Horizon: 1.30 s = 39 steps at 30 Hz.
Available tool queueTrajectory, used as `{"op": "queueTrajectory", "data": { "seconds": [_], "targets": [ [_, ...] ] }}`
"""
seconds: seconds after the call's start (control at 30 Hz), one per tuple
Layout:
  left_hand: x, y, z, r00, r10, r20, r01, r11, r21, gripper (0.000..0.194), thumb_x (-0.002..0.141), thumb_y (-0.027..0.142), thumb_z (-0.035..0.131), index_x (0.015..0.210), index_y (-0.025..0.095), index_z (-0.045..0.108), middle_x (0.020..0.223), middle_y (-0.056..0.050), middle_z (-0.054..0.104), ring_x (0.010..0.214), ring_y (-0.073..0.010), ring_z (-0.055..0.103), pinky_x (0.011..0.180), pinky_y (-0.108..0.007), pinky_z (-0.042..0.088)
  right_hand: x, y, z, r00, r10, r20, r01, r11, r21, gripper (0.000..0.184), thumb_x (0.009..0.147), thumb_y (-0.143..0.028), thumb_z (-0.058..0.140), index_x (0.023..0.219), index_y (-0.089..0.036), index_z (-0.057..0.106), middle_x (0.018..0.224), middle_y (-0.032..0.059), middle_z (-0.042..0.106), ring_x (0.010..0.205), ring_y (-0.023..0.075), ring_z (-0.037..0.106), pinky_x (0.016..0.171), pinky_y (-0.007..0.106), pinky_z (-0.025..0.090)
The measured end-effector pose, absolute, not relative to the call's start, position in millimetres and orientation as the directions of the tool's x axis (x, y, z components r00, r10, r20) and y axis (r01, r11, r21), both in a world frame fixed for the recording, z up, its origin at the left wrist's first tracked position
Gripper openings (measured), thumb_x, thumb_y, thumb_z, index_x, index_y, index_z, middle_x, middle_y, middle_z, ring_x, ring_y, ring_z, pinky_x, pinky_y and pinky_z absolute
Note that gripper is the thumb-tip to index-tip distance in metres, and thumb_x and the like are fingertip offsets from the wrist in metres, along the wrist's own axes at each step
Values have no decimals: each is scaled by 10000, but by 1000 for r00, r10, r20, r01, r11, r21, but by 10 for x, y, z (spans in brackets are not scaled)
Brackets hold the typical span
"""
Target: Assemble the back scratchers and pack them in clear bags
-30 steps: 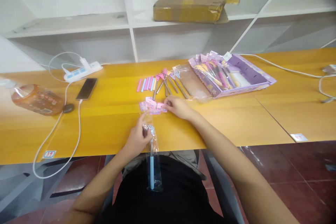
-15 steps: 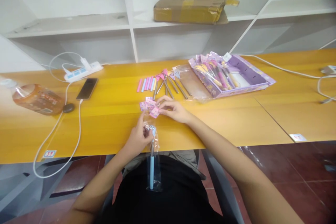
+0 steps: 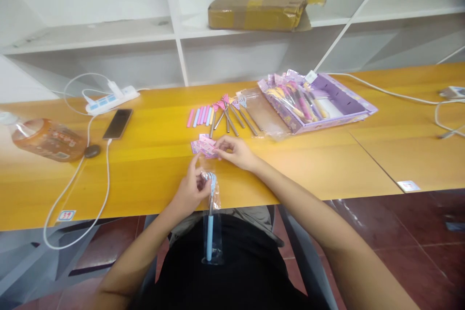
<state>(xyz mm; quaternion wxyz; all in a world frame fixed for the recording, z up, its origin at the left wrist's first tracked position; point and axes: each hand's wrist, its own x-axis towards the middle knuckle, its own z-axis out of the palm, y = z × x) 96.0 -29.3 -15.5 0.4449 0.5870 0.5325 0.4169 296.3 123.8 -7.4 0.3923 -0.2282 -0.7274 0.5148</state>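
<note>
From where I stand, the blue-handled tool (image 3: 209, 237) in its clear bag (image 3: 217, 232) runs lengthwise from the worktop (image 3: 308, 169) back over its edge toward the person's lap, clawed head outermost. The left hand (image 3: 189, 188) has thumb and finger pinched on the bag at that head. Just beyond, nearly in line with the tool, lie the pink cards (image 3: 204, 146); the right hand (image 3: 235, 151) is nearer them, its fingers touching their right side, though I can't tell whether one is gripped.
</note>
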Motion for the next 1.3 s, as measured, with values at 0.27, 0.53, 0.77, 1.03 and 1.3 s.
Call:
{"op": "queueTrajectory", "data": {
  "seconds": [0.27, 0.53, 0.77, 1.03, 1.3],
  "targets": [
    [1000, -252, -139, 47, 999, -9, 76, 5, 997, 779, 1028, 406, 722, 1683, 271, 322, 1141, -50, 677, 840, -160, 683, 741, -280, 574, 2963, 1195, -22, -588, 735, 337, -177, 289, -941, 424, 956, -590, 829, 995, -223, 622, 742, -20, 717, 646, 152, 703, 690, 301, 570],
    [1042, -153, -146, -31, 999, 24, -76, -26, 997, 509, 1014, 458, 747, 1446, 223, 613, 1503, -146, 690, 1308, -301, 727, 1146, -451, 553, 2969, 1175, -27, -619, 698, 360, -164, 334, -928, 382, 1008, -567, 772, 1000, -218, 618, 778, -20, 683, 638, 137, 668, 678, 295, 560],
    [1055, -155, -175, -18, 1000, -23, -76, 21, 997, 672, 1006, 440, 750, 1606, 227, 537, 1571, -157, 673, 1257, -292, 761, 1087, -423, 589, 2997, 1222, 20, -524, 687, 503, -33, 574, -818, 320, 1047, -524, 717, 964, -220, 660, 1021, 58, 653, 731, 151, 575, 690, 316, 518],
    [1048, -171, -166, -19, 999, -26, -68, 25, 997, 703, 1000, 461, 755, 1616, 211, 525, 1577, -167, 666, 1225, -295, 773, 1059, -414, 600, 3032, 1230, -21, -601, 695, 394, -28, 474, -880, 407, 1035, -628, 712, 1034, -225, 652, 692, -35, 639, 603, 156, 623, 654, 300, 506],
    [1038, -167, -130, 13, 1000, 21, -130, -19, 991, 651, 988, 468, 789, 1545, 196, 590, 1449, -160, 750, 1301, -304, 747, 1186, -458, 525, 3037, 1220, -3, -585, 694, 419, -23, 503, -864, 383, 1046, -604, 701, 1032, -225, 650, 732, -27, 658, 598, 149, 611, 645, 298, 497]
  ]
}}
